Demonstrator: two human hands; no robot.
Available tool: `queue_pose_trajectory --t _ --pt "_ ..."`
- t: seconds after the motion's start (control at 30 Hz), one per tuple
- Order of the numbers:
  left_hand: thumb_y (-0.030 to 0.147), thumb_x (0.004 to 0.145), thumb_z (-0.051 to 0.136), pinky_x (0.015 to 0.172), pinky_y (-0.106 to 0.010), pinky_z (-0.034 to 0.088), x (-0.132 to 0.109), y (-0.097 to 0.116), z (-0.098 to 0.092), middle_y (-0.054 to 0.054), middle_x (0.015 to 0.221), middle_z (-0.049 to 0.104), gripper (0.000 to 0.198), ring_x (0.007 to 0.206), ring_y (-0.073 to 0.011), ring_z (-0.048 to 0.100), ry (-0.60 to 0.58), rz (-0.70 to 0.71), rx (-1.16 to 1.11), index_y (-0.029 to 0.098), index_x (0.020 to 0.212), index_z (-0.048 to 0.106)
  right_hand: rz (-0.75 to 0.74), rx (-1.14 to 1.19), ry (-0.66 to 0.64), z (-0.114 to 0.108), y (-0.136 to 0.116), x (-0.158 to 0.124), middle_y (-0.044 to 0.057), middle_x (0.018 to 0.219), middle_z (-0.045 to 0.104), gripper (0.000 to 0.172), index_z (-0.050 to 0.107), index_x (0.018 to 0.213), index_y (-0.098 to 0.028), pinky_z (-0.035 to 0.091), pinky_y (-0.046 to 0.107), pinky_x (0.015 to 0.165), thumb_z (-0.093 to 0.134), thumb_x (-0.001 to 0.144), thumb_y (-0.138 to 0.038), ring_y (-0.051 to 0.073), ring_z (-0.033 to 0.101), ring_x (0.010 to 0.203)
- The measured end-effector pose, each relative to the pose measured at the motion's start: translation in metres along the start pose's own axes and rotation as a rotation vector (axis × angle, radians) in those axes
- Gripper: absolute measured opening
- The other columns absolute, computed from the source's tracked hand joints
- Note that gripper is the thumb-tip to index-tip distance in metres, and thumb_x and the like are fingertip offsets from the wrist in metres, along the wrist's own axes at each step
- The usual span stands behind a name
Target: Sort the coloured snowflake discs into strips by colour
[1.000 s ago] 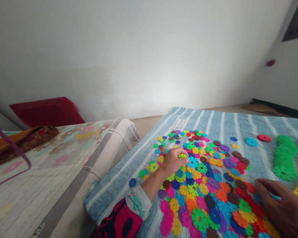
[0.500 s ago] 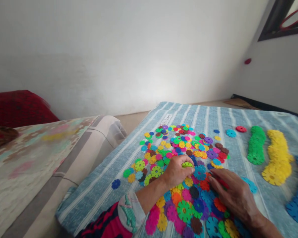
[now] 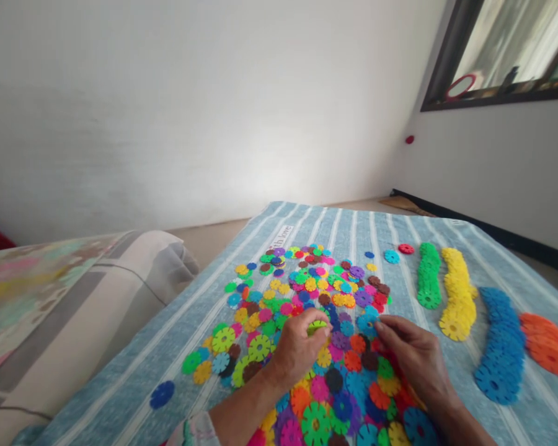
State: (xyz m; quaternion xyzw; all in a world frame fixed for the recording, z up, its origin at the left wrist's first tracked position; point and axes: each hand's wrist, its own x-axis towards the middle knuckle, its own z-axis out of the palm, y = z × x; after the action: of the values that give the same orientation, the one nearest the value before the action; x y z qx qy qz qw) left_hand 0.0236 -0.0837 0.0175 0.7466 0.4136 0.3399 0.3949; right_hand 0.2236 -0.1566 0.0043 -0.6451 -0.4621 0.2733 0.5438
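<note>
My left hand (image 3: 300,344) is closed around a lime-green notched plastic disc (image 3: 316,326), held just over the middle of a mixed heap of discs (image 3: 316,421). Opposite it, my right hand (image 3: 413,353) pinches the edge of a light-blue disc (image 3: 368,320) between thumb and fingertips, above the heap's right side. Red shows beneath the right palm; whether that hand also holds it is unclear. The heap mixes pink, yellow, purple, brown, green, orange and blue discs, some overlapping.
Overlapping discs lie sorted by colour on the right: a green row (image 3: 429,275), a yellow row (image 3: 456,297), a blue row (image 3: 500,347) and an orange group (image 3: 546,344). A single red disc (image 3: 406,248) and a light-blue disc (image 3: 391,256) lie behind. Striped cloth (image 3: 214,297) covers the surface.
My right hand has moved to the light-blue disc and taken hold of it, shifting it right from the heap. The left hand keeps its lime-green disc. The view has turned right.
</note>
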Motion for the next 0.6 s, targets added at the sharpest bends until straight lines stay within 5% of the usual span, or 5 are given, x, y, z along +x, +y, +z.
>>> queue_pose_trajectory --t 0.13,0.3,0.47,0.6 --pt "0.02 0.079 0.049 0.062 -0.022 0.045 0.002 -0.009 -0.004 -0.001 0.072 0.065 0.013 0.065 -0.013 0.058 0.064 0.129 0.102 0.019 0.078 0.062 0.123 -0.075 0.167 -0.02 0.002 0.04 0.004 0.062 0.068 0.039 0.069 0.089 -0.014 0.055 0.029 0.055 0.06 0.072 -0.049 0.019 0.066 0.057" --pt "0.016 0.079 0.046 0.062 -0.022 0.045 0.002 -0.013 -0.005 -0.001 0.071 0.064 0.015 0.065 -0.0131 0.058 0.038 0.213 0.153 0.019 0.077 0.06 0.174 -0.283 0.217 -0.037 0.008 0.121 0.008 0.069 0.07 0.032 0.066 0.099 -0.009 0.054 0.027 0.055 0.052 0.079 -0.03 0.019 0.068 0.06" --pt "0.016 0.081 0.043 0.061 -0.022 0.045 0.001 -0.015 -0.007 -0.002 0.069 0.064 0.018 0.064 -0.013 0.058 0.043 0.247 0.199 0.02 0.074 0.06 0.238 -0.604 0.178 -0.05 0.014 0.185 0.006 0.069 0.067 0.019 0.067 0.093 -0.01 0.052 0.03 0.064 0.058 0.083 -0.024 0.017 0.066 0.063" --pt "0.016 0.083 0.043 0.063 -0.022 0.046 0.002 -0.017 -0.01 -0.002 0.07 0.064 0.02 0.066 -0.0134 0.06 0.046 0.27 0.239 0.02 0.076 0.061 0.181 -0.82 0.084 -0.055 0.022 0.207 0.005 0.099 0.064 0.026 0.061 0.103 -0.014 0.053 0.034 0.074 0.057 0.089 -0.034 0.016 0.063 0.083"
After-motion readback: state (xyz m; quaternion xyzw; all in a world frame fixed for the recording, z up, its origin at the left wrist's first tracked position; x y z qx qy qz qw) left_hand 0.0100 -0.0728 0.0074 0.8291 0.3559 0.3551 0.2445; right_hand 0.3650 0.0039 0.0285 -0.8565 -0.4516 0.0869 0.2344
